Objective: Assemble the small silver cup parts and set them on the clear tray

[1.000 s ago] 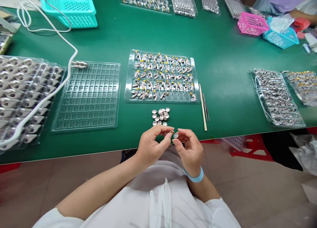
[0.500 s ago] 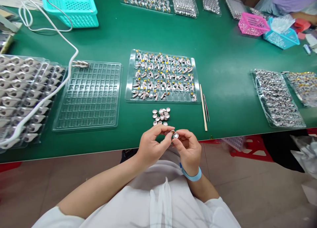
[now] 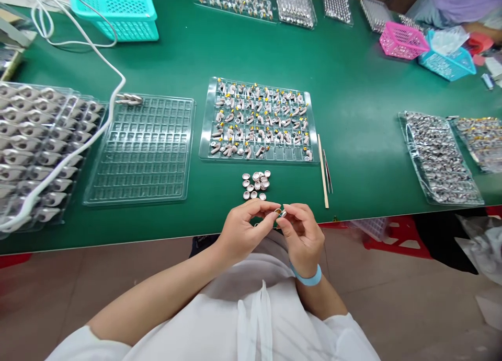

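Here, left hand [image 3: 238, 231] and right hand [image 3: 304, 236] both pinch a small metal part [image 3: 280, 212]; a slip could drop it off the tabletop [image 3: 353, 79], 6 o'clock of the caps [image 3: 255, 184].

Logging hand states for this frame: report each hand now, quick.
Left hand: closed, pinching a tiny golden part.
Right hand: closed, pinching a small round silver metal cap.

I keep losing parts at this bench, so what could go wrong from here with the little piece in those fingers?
1. Left hand and right hand pinch the tiny round piece at the near edge of the table; a slip would likely drop it onto the lap or floor.
2. The loose pile of caps lies just beyond the hands; a nudge might scatter it.
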A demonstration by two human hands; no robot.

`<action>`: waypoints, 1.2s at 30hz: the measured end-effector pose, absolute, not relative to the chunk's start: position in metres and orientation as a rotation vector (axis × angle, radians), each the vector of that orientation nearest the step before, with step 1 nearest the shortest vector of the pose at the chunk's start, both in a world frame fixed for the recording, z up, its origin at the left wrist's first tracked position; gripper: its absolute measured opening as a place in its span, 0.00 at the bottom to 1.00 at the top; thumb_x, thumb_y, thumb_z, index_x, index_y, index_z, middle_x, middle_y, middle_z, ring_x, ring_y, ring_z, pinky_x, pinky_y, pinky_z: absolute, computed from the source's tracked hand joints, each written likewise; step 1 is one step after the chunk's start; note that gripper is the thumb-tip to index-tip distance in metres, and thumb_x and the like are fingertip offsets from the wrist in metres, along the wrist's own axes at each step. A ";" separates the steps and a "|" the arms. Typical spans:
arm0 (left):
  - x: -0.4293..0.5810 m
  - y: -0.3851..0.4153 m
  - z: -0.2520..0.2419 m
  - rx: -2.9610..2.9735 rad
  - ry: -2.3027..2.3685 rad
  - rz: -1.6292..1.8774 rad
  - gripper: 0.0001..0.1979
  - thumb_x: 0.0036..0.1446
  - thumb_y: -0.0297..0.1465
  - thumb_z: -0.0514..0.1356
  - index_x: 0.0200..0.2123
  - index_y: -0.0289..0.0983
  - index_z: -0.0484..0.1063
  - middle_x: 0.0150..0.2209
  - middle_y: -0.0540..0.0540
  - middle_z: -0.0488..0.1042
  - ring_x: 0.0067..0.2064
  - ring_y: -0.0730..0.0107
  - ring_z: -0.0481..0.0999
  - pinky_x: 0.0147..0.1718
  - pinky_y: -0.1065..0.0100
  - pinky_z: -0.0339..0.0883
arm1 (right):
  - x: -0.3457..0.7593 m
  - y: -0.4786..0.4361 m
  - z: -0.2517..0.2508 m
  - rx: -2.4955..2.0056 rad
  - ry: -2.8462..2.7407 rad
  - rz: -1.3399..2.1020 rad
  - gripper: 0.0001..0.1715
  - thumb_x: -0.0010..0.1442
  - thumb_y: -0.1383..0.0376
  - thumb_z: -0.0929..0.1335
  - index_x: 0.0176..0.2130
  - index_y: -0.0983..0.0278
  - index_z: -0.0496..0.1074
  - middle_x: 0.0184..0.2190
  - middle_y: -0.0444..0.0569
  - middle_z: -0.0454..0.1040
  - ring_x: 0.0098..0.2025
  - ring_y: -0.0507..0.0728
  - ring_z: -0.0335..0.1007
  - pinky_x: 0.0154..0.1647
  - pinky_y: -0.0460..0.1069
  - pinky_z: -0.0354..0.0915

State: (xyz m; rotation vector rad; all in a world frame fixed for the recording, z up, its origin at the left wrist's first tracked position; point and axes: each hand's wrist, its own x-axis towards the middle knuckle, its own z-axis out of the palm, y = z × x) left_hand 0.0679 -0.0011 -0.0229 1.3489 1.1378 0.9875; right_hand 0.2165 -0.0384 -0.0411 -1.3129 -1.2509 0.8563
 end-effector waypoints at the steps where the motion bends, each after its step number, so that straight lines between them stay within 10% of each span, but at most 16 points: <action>1: 0.067 0.000 -0.023 1.382 1.127 1.000 0.08 0.58 0.29 0.62 0.39 0.33 0.80 0.35 0.42 0.81 0.35 0.65 0.80 0.36 0.68 0.73 | 0.217 -0.037 -0.041 -1.300 -1.198 0.916 0.14 0.60 0.68 0.72 0.46 0.54 0.77 0.41 0.46 0.72 0.35 0.51 0.73 0.34 0.47 0.74; 36: 0.054 0.006 -0.018 1.728 1.016 0.871 0.10 0.61 0.25 0.60 0.42 0.39 0.80 0.33 0.47 0.82 0.33 0.68 0.79 0.36 0.70 0.72 | 0.236 -0.021 -0.039 -1.124 -0.960 1.454 0.06 0.57 0.65 0.75 0.37 0.58 0.82 0.32 0.45 0.77 0.24 0.48 0.71 0.22 0.45 0.72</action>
